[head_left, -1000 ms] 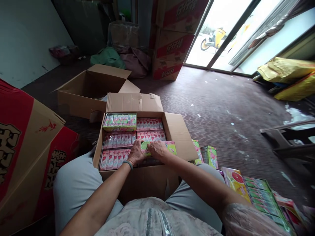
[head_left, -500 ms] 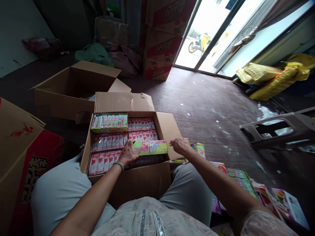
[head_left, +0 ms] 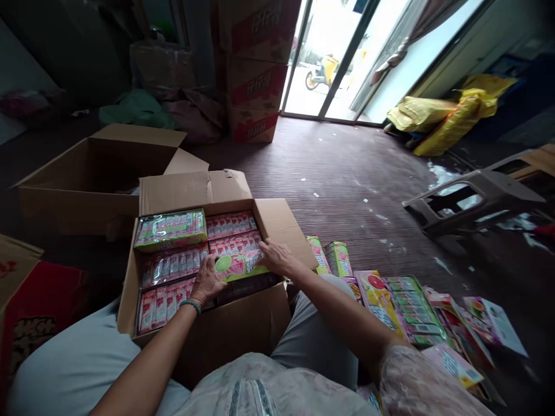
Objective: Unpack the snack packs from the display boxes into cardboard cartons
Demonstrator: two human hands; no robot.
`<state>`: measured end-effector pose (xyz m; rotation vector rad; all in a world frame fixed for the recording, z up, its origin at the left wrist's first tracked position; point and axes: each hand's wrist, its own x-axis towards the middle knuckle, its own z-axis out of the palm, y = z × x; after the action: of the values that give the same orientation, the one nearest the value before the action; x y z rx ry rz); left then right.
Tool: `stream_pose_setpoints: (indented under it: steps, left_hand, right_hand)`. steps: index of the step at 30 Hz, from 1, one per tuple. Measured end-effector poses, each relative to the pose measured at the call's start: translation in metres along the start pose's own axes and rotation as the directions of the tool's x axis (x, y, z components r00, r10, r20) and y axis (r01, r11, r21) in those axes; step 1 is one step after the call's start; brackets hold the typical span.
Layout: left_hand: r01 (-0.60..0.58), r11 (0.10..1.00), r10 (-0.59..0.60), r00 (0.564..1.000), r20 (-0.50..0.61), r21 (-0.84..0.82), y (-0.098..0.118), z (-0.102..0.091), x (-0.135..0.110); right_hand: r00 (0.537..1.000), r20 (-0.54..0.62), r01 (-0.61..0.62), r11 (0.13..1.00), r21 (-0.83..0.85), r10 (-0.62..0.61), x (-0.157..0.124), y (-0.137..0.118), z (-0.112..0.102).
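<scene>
An open cardboard box (head_left: pixel 277 222) stands between my knees, packed with rows of pink wrapped packs (head_left: pixel 229 225). My left hand (head_left: pixel 207 281) and my right hand (head_left: pixel 277 258) both grip a green and pink carton (head_left: pixel 237 266) from its two ends, just above the packs at the box's near right. A second green carton (head_left: pixel 171 229) lies on the packs at the far left corner.
An empty open cardboard box (head_left: pixel 93 173) sits behind on the left. Several colourful cartons (head_left: pixel 403 306) lie on the floor to my right. A red printed box (head_left: pixel 30 300) is at my left, stacked boxes (head_left: pixel 254 69) by the glass door, a toppled stool (head_left: pixel 472 199) at right.
My right hand, which had reached out past the box's right flap half a second ago, came back onto the carton's right end. The camera view swung to the right.
</scene>
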<state>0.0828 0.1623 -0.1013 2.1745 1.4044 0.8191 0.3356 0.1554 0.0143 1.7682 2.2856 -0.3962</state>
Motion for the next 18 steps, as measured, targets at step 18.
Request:
stream_pose_setpoints:
  steps: [18]
  left_hand:
    - [-0.120,0.988,0.138,0.971,-0.198,0.097,0.008,-0.061,0.023]
  right_hand:
    - [0.835,-0.364,-0.374,0.911,0.174,0.413,-0.081,0.018,-0.059]
